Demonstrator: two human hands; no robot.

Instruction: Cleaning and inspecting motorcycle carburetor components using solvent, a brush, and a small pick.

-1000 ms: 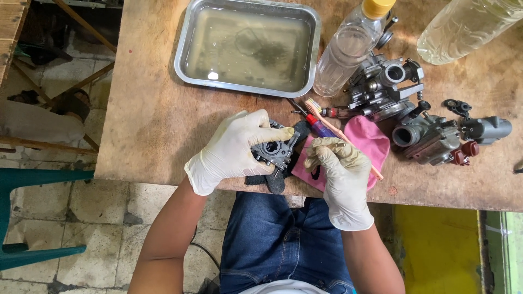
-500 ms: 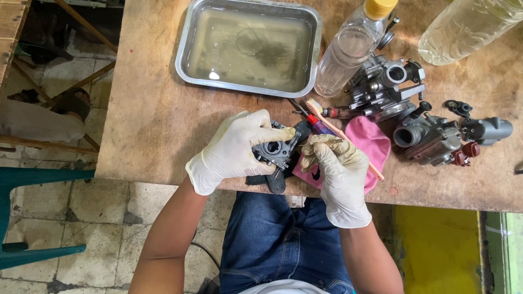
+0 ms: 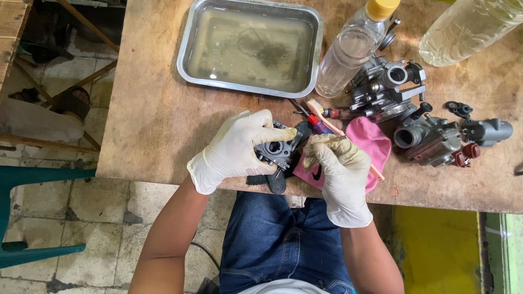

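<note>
At the table (image 3: 163, 125) edge, a small, rigid, seemingly heavy carburetor (image 3: 277, 151) is clasped around its body by the gloved left hand (image 3: 237, 149), while a thin wire (image 3: 321, 142) is pinched in the right hand (image 3: 340, 174).

- We get even, soft daylight; nothing is dim or blown out.
- Mild glare sits on the metal tray (image 3: 188, 49) rim and its liquid.
- Shadows are faint.
- Focus is sharp; we see slight wide-angle stretch at the edges.

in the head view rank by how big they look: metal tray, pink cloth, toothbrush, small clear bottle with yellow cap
1. metal tray
2. small clear bottle
3. pink cloth, partly hidden by the right hand, so unsure against the bottle
4. toothbrush
</note>
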